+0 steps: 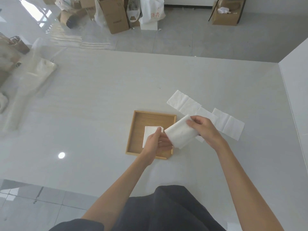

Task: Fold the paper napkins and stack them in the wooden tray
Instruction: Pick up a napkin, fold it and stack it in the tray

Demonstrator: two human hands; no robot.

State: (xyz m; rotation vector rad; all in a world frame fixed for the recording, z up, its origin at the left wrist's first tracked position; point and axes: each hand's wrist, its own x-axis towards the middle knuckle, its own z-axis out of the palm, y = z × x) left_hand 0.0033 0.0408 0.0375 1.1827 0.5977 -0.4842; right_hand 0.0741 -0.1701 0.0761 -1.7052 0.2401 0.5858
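Observation:
A square wooden tray (138, 124) lies on the white table, with a small stack of folded white napkins (150, 133) inside its left half. Both hands hold one white napkin (180, 133) in the air over the tray's right edge. My right hand (202, 129) pinches its upper right corner between thumb and fingers. My left hand (157, 143) grips its lower left edge, partly covering the stack. Three unfolded napkins lie flat to the right of the tray: one (182, 102) at the back, one (228, 123) further right, and one (206, 114) between them, partly hidden by my right hand.
The white table (93, 100) ends near my body and at a wall on the right (296, 84). Clear plastic bags and brown paper items (25, 70) lie at the table's left side. Cardboard boxes (115, 15) stand on the floor beyond.

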